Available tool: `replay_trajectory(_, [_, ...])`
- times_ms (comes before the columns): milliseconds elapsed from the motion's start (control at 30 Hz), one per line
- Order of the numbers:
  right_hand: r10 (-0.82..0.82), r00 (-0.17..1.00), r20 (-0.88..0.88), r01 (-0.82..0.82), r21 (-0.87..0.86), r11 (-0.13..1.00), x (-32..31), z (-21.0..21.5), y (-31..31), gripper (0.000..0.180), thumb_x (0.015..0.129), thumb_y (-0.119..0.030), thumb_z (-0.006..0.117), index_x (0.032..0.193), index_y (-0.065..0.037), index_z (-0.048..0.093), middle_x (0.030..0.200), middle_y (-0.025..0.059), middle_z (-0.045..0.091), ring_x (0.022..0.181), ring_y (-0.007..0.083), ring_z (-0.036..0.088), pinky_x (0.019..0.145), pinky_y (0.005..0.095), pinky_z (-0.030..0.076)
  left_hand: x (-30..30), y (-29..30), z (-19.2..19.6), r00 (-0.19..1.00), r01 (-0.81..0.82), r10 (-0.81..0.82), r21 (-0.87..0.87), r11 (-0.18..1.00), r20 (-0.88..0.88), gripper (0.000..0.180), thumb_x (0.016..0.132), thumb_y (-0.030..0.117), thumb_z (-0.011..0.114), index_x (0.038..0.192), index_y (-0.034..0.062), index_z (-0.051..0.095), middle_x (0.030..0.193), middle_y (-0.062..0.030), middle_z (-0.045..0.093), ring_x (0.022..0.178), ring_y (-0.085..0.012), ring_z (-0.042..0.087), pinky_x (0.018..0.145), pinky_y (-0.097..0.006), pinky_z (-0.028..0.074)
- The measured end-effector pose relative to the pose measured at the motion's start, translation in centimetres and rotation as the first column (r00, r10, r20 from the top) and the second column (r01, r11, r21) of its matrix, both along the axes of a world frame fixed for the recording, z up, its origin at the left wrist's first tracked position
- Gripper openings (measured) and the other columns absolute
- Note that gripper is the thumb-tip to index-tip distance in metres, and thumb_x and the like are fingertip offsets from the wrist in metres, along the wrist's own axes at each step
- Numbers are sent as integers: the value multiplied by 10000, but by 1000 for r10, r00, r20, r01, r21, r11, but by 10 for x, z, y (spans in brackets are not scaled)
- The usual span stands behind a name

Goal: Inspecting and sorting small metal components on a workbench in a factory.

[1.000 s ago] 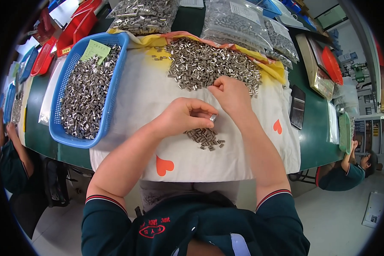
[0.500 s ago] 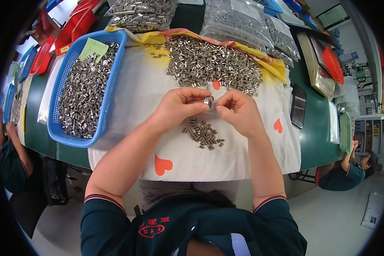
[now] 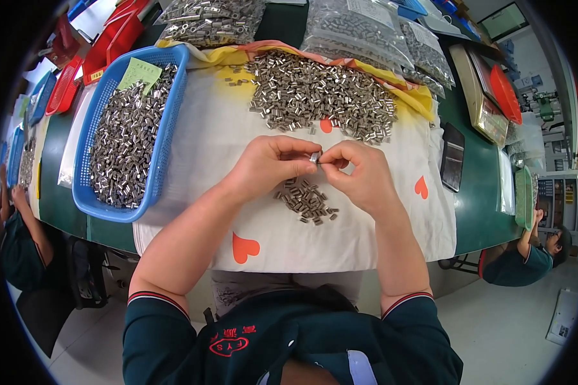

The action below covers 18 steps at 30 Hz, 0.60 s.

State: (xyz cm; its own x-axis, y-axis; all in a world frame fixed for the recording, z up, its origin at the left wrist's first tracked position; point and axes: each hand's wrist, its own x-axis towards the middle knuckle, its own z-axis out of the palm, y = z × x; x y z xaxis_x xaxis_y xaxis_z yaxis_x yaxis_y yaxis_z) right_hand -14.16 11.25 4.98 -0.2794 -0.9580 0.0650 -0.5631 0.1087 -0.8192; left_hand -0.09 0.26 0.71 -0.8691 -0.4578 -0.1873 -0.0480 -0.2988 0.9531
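Over the white cloth [image 3: 347,244], my left hand [image 3: 266,165] pinches a small silvery metal ring [image 3: 315,158] between thumb and fingertips. My right hand [image 3: 364,176] is closed in a pinch, its fingertips up against the ring's right side; whatever is between them is too small and hidden to make out. Just below both hands lies a small pile of short metal sleeves [image 3: 307,202]. A much larger heap of metal sleeves [image 3: 321,96] spreads over the cloth beyond my hands.
At left stands a blue basket [image 3: 80,173] full of metal sleeves, with a green note [image 3: 140,74] on top. Clear bags of metal parts [image 3: 356,32] line the back. A dark phone [image 3: 452,158] lies at right, near a stack of folders [image 3: 478,96]. Other people sit at both sides.
My right hand has moved slightly left, bringing its fingertips from just beside the ring up against it. The ring looks turned, its hole less visible. My left hand stays nearly still.
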Motion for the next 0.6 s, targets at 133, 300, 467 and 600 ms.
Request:
replay_trajectory(133, [-14,998,69,9,75,997,-2,-2,2,103,689,-36,621,774,-2,572,699,54,585,622,110,563,584,227,462,1,-1,4,999,40,-39,-19,999,27,286,751,5,633,1031,-20,586,905,-44,617,793,-71,567,705,-201,471])
replay_trajectory(300, [-7,958,287,-83,300,950,-27,-13,-1,190,668,-67,685,791,-36,544,654,1,555,617,25,500,551,184,406,2,0,1,990,141,-141,46,989,-4,282,756,-12,622,1034,-27,582,902,-42,612,793,-71,566,698,-199,472])
replay_trajectory(467, [-48,962,269,-15,224,974,-36,-16,-20,127,705,-100,660,763,-26,574,662,-15,556,619,49,500,545,197,397,-1,6,-3,978,209,-203,-126,970,58,277,729,40,668,1001,35,619,853,-16,633,755,-47,561,679,-201,465])
replay_trajectory(600, [-79,966,-245,127,188,974,-16,-27,-47,151,730,-162,625,774,-21,593,689,48,597,614,132,555,568,274,438,3,2,2,970,241,-235,-150,959,57,273,723,46,676,991,56,629,846,-1,633,755,-37,555,673,-199,459])
